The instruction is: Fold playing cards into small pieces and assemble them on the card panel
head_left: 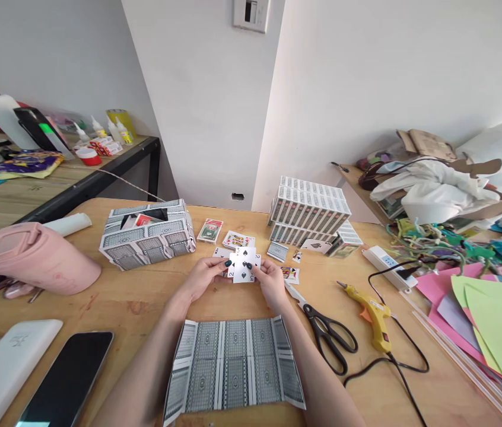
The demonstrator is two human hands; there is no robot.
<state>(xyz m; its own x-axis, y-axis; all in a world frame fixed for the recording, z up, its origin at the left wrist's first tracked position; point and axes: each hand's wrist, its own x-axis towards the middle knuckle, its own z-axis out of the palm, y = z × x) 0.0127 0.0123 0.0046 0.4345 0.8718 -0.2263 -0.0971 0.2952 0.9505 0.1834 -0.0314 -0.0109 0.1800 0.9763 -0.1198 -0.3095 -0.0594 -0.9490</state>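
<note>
Both hands hold overlapping playing cards (244, 270) over the middle of the table. On top is a three of spades, and a two shows behind it. My left hand (203, 277) pinches their left side, my right hand (272, 283) their right side. Below, between my forearms, lies a panel of joined playing cards (237, 365), patterned backs up, with its side parts folded upward. Just past my hands rest a face card (238, 239), a card box (210, 230) and a small face-down stack (277, 251). Further left stands a box built from cards (148, 236).
Right of my arm lie black scissors (329, 337) and a yellow glue gun (372, 314) with its cord. Card boxes (308, 207) are stacked behind. A power strip (388, 267) and coloured paper (495, 326) are far right; a pink roll (40, 258) and phone (66, 379) left.
</note>
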